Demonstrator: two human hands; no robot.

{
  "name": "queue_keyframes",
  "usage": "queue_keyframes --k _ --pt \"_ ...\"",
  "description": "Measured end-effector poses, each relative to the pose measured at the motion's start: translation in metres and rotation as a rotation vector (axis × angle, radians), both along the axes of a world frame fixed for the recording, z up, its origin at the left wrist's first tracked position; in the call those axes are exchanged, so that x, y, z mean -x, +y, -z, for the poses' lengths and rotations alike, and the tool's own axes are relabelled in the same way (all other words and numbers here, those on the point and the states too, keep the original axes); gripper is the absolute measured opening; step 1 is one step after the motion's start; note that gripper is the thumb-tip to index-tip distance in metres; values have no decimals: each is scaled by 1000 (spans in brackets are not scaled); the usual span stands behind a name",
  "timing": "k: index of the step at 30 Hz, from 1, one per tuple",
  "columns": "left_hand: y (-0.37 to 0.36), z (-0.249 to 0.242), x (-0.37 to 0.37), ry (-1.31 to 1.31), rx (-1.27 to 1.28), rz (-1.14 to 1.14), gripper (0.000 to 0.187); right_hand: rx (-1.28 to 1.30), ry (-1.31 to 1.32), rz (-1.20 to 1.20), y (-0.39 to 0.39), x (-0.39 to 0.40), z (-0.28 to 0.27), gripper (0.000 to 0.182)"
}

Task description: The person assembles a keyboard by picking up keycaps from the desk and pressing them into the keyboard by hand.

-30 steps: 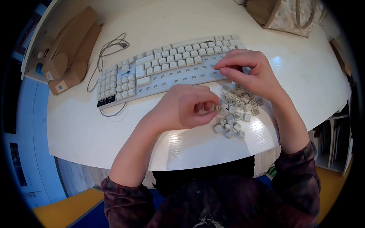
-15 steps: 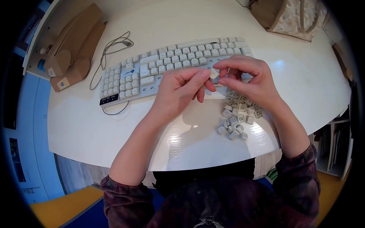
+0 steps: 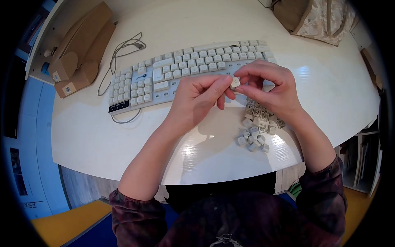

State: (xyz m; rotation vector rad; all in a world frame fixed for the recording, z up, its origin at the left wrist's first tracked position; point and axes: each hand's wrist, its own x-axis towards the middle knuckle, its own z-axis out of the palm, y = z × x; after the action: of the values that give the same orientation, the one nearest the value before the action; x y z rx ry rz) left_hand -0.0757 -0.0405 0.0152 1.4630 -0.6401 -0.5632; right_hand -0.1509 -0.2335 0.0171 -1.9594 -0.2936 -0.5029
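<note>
Two bare hands meet in the head view over the white keyboard (image 3: 187, 73), with one white keycap (image 3: 235, 83) at their fingertips. The left hand (image 3: 200, 96) pinches the keycap between its thumb and fingers, the other fingers curled beneath. The right hand (image 3: 272, 85) bends its thumb and forefinger around the keycap's other side; whether both press on it cannot be told. The left hand hides part of the keyboard's near rows, where bare key positions show on either side of it; the right hand covers the keyboard's near right part and the far end of the pile of loose keycaps (image 3: 262, 128). The patterned bag (image 3: 320, 20) is cut off at the top.

The pile lies on the desk (image 3: 98, 142), near the keyboard and below the right hand. Desk surface spans the space between the pile and the curved front edge, and more stretches to the right of the right hand. The coiled cable (image 3: 115, 59) lies between the keyboard and the cardboard pieces (image 3: 84, 47).

Lettering on the keyboard's black indicator panel (image 3: 119, 106) is too small to read surely, as are its dark logo (image 3: 142, 76) and the white label (image 3: 68, 89) on the cardboard.
</note>
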Motion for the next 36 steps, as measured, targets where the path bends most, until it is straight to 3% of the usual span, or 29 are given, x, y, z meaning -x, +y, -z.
queue_keyframes --k 10,17,23,26,29,31,32,36 --pt "1 3 0 -9 11 94 22 51 -16 79 4 1 -2 19" --pt "7 1 -4 -324 -137 171 22 127 -106 -205 -5 -4 -7 24" --pt "8 1 -4 -100 -146 274 25 205 -80 -299 -17 -5 -10 23" --pt "8 -2 -4 -109 -206 266 25 204 -23 -284 -19 -5 -12 20" --pt "6 -4 -2 -514 -328 39 17 12 141 -153 -18 -4 -13 19" --pt "3 0 -4 -1012 -315 -147 14 -214 211 23 -20 -12 -4 19" --pt "2 3 -7 -1261 -301 -245 14 -183 191 57 -22 -15 0 19" --pt "0 11 -13 -1281 -342 -175 23 3 103 186 -22 -22 7 19"
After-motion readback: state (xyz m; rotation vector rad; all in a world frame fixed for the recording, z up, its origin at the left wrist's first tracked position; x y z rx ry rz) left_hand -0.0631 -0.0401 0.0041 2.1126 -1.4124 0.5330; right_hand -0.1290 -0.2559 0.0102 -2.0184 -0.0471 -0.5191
